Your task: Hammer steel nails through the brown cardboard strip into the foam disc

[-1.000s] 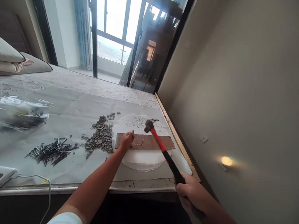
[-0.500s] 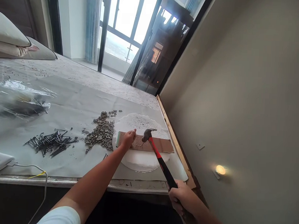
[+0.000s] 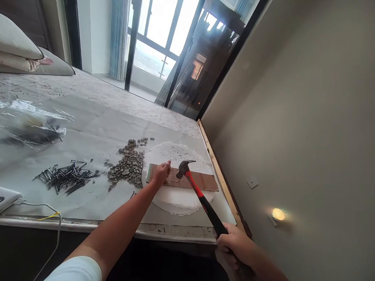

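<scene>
My right hand (image 3: 237, 246) grips the lower end of a claw hammer (image 3: 209, 214) with a red and black handle. Its metal head is over the brown board (image 3: 201, 181), close to a small nail standing in it. My left hand (image 3: 162, 172) rests closed on the board, left of the hammer head; whatever its fingers hold is hidden. Rows of small dots or nail heads mark the board's left half. Under the board is a round white slab (image 3: 175, 200), rough on its far side.
Grey gravel (image 3: 127, 165) lies left of the slab, with a heap of loose nails (image 3: 66, 176) farther left. A clear plastic bag (image 3: 32, 125), a white device (image 3: 0, 200) with a cable, and pillows (image 3: 16, 40) are at left. A wooden edge (image 3: 220, 167) runs along the wall.
The hammer head has shifted slightly left over the board, and my right hand has moved a little right. My left hand stays on the board. The view has shifted slightly.
</scene>
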